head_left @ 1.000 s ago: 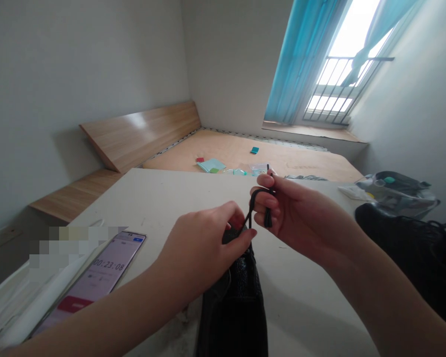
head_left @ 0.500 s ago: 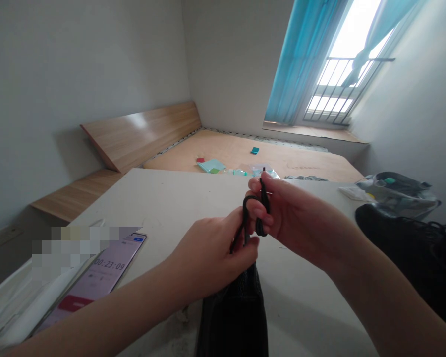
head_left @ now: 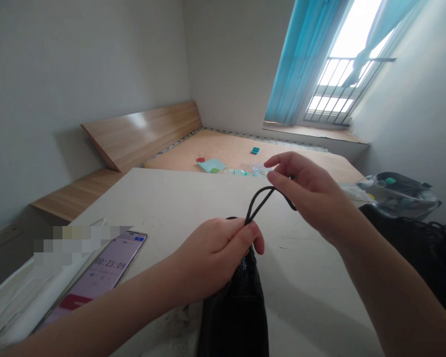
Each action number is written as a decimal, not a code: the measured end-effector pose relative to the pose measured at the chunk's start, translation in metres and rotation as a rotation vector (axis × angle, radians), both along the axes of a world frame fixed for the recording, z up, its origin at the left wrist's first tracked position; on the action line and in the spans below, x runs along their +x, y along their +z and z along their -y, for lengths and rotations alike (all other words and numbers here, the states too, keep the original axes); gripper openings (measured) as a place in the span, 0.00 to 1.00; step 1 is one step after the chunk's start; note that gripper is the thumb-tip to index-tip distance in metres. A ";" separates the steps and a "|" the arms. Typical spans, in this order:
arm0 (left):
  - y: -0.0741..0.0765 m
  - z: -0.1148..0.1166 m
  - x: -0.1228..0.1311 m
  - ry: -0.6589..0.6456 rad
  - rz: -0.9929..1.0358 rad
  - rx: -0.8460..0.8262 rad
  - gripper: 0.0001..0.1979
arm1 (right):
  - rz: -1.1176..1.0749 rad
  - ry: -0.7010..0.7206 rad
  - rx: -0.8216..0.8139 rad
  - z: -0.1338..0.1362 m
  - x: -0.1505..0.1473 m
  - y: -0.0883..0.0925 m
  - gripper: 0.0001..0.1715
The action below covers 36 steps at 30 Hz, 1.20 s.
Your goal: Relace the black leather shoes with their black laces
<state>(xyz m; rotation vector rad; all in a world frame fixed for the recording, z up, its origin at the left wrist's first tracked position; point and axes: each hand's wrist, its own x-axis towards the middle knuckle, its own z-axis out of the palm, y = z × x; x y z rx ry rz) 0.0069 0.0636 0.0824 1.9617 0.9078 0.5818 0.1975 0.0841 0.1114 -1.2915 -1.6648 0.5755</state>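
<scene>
A black leather shoe stands on the white table below my hands, with its toe end toward me. My left hand is closed just above it, pinching a black shoelace between thumb and fingers. From that pinch the lace rises in a narrow loop toward my right hand. The right fingers are curled around the lace's upper part, while thumb and index tips stand slightly apart. A short piece of lace hangs below the right thumb. The fingers partly hide how the lace is held there.
On the white table, a phone showing a timer lies at left beside white plastic packaging. Another black shoe is at right, near a grey-white bag. Behind is a bed with small items.
My right hand has moved right and slightly up, away from my left hand. The lace, bunched in the right fingers before, now stretches in a loop between both hands.
</scene>
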 end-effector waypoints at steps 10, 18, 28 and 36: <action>-0.007 -0.008 0.000 0.023 0.156 -0.061 0.25 | 0.452 0.273 -0.185 0.022 -0.004 0.015 0.26; -0.005 -0.006 -0.001 0.074 0.056 0.094 0.23 | 0.065 0.431 -0.395 0.011 -0.017 0.000 0.11; -0.005 -0.025 -0.004 0.223 0.266 -0.089 0.12 | -0.604 0.373 -0.433 0.000 -0.023 -0.014 0.10; 0.027 -0.046 -0.033 0.264 0.618 -0.376 0.14 | -0.965 0.268 -0.447 -0.011 0.012 0.019 0.25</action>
